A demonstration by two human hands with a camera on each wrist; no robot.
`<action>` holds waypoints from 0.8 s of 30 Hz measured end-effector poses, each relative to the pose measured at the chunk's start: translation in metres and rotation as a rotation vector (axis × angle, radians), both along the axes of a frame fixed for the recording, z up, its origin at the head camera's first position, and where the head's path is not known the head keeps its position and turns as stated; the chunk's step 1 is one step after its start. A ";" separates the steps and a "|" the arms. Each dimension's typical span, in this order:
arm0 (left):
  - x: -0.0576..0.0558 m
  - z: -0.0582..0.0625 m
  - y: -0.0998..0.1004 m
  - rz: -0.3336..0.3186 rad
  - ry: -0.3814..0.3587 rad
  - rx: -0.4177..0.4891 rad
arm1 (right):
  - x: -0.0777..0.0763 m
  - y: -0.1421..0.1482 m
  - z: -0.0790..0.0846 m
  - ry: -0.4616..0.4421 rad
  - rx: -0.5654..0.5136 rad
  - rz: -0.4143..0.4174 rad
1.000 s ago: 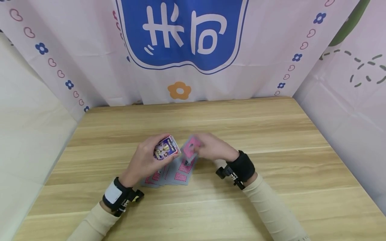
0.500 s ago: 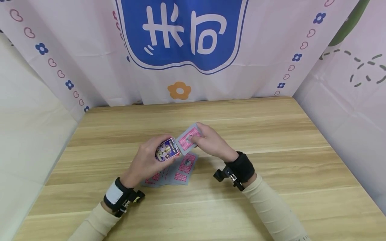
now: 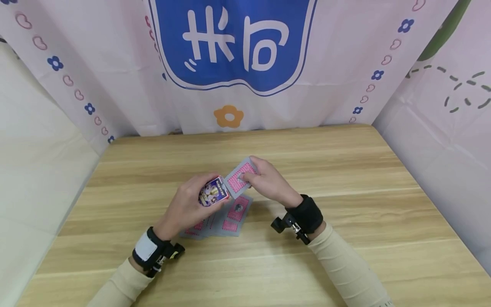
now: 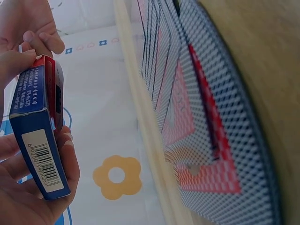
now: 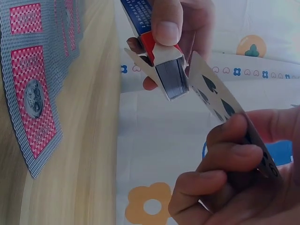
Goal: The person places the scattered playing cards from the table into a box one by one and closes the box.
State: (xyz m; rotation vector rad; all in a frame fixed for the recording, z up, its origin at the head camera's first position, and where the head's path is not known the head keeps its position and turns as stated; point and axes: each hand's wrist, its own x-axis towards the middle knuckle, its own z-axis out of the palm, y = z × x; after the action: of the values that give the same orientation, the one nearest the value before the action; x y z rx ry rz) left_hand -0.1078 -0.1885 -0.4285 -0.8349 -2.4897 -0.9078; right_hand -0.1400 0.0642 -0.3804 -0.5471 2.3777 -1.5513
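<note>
My left hand point(image 3: 185, 204) grips a small blue and red playing-card box point(image 3: 213, 192), tilted above the table. Its end flap hangs open in the right wrist view, where a stack of cards point(image 5: 171, 77) shows inside the mouth. Between thumb and fingers my right hand point(image 3: 273, 181) pinches a playing card point(image 3: 238, 178), pink-checked back toward the head camera. Black spades mark its face in the right wrist view. That card's near edge lies close to the box mouth; whether they touch I cannot tell. Below, several fanned cards point(image 3: 230, 226) lie back up, partly hidden by my left hand.
The wood-grain table point(image 3: 345, 179) extends around the hands. A white printed cloth point(image 3: 134, 98) hangs along its back edge, with more cloth at both sides. Both wrists wear black straps with small cameras point(image 3: 293, 226).
My right hand has raised the card from just above the fanned cards to beside the box mouth. Over the last half second both hands have stayed nearly still.
</note>
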 end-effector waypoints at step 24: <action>0.003 0.002 0.003 0.031 0.046 -0.039 | 0.023 -0.036 -0.019 0.244 0.103 -0.079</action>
State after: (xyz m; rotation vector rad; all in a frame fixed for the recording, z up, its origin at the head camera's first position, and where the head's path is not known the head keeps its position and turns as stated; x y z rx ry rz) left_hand -0.1050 -0.1857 -0.4265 -0.8181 -2.4812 -0.8236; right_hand -0.1165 0.0285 -0.3994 -0.6611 2.6742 -1.4561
